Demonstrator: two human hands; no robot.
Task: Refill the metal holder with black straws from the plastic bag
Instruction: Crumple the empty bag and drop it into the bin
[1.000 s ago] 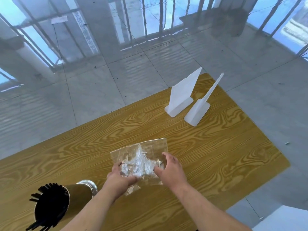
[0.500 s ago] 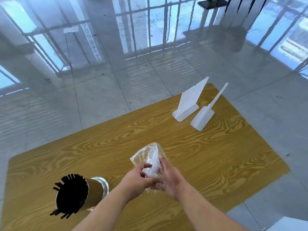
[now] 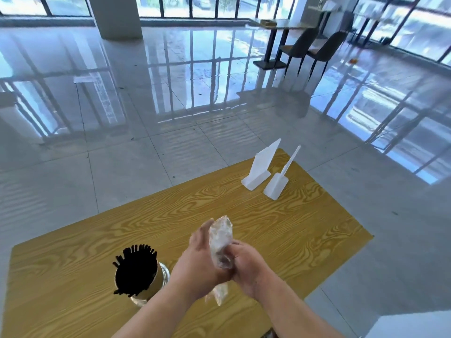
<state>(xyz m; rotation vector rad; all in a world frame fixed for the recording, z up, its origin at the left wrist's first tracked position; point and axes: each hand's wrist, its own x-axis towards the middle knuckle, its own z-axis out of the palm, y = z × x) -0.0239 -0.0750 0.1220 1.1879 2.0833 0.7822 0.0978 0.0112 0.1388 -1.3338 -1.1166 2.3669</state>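
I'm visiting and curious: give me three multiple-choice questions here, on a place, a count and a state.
1. Where is the metal holder from the plastic bag? A) left B) right C) beyond it
2. How many white stands are on the table? A) one B) two C) four
3. The bag is: A) flat on the table B) crumpled between the left hand and right hand C) hung on the holder
Answers: A, the holder stands left of the bag; B, two near the far edge; B, both hands hold it above the table.

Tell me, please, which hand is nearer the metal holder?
Left. The left hand is just right of the metal holder; the right hand is farther right, beyond the plastic bag.
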